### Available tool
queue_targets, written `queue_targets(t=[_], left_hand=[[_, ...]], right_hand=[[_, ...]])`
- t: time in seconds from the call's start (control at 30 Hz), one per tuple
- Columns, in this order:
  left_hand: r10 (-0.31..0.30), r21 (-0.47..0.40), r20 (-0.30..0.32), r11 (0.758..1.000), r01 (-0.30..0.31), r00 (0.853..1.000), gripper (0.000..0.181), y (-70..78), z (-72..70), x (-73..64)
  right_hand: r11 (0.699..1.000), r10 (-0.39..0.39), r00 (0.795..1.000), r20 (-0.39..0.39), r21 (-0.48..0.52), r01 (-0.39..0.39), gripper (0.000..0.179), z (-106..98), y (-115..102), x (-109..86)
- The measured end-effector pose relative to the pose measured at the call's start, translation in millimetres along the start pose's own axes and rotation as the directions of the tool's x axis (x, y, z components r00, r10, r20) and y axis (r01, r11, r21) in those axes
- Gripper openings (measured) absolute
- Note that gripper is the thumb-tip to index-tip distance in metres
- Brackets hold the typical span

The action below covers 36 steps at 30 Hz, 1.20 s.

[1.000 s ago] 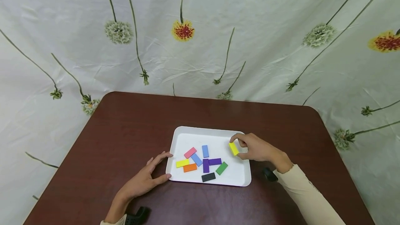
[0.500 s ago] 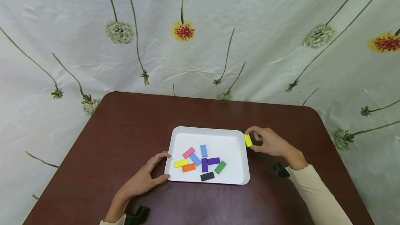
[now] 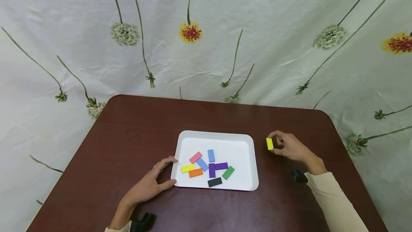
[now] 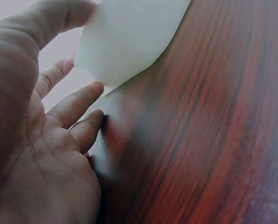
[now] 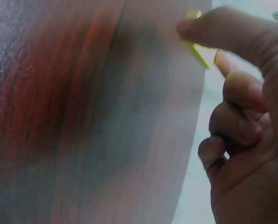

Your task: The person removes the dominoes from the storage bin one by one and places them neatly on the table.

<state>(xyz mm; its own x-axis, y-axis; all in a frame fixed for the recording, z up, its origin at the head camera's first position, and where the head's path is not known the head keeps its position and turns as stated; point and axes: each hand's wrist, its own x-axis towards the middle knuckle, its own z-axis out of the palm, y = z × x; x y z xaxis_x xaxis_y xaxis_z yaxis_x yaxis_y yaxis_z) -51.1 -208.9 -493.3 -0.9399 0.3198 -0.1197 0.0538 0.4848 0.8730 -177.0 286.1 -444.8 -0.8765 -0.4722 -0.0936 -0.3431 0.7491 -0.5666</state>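
Between thumb and forefinger, my right hand (image 3: pixel 292 149) pinches a yellow block (image 3: pixel 269 144) over the table, right of the white tray (image 3: pixel 222 137). The right wrist view shows the same yellow block (image 5: pixel 202 53) partly covered by the thumb. My left hand (image 3: pixel 146 185) touches the tray's left edge with fingers spread and fairly straight. In the left wrist view, fingertips of the left hand (image 4: pixel 50 121) meet the tray's wall (image 4: pixel 129 42). Inside the tray lie several flat blocks, among them a second yellow block (image 3: pixel 188 168), an orange block (image 3: pixel 195 173) and a green block (image 3: pixel 228 173).
The tray also holds a pink block (image 3: pixel 195 157), two blue blocks, two purple blocks and a black block (image 3: pixel 214 182). Everything stands on a dark reddish-brown table (image 3: pixel 145 124). A flower-printed cloth (image 3: pixel 206 56) hangs behind it.
My right hand has carried the yellow block from above the tray's right part, past its right edge, to over the table. The left hand has stayed at the tray's left edge.
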Motion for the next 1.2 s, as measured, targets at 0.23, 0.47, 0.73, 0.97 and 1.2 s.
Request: queue_targets(t=[0.23,0.47,0.73,0.97,1.2], left_hand=[[-0.005,-0.005,-0.006,1.0,0.005,1.0,0.06,-1.1,0.4,-1.1],[-0.015,-0.017,-0.001,1.0,0.015,1.0,0.059,-0.3,1.0,-0.8],[-0.021,-0.029,0.007,0.999,0.021,1.0,0.058,1.0,0.3,0.0],[-0.021,-0.034,0.009,0.999,0.021,1.0,0.06,1.5,-0.6,0.5],[-0.02,-0.034,0.01,0.999,0.02,1.0,0.059,1.1,-0.8,0.7]], right_hand=[[0.998,0.068,0.997,0.022,0.003,-0.068,0.042,5.0,6.6,6.2],[0.996,0.091,0.996,0.022,-0.009,-0.09,0.042,9.6,9.6,7.9],[0.995,0.1,0.995,0.019,0.003,-0.1,0.042,13.1,18.2,6.1],[0.996,0.094,0.996,0.011,0.005,-0.094,0.047,12.5,16.0,5.0],[0.997,0.073,0.997,0.002,0.008,-0.073,0.047,9.3,10.4,4.8]])
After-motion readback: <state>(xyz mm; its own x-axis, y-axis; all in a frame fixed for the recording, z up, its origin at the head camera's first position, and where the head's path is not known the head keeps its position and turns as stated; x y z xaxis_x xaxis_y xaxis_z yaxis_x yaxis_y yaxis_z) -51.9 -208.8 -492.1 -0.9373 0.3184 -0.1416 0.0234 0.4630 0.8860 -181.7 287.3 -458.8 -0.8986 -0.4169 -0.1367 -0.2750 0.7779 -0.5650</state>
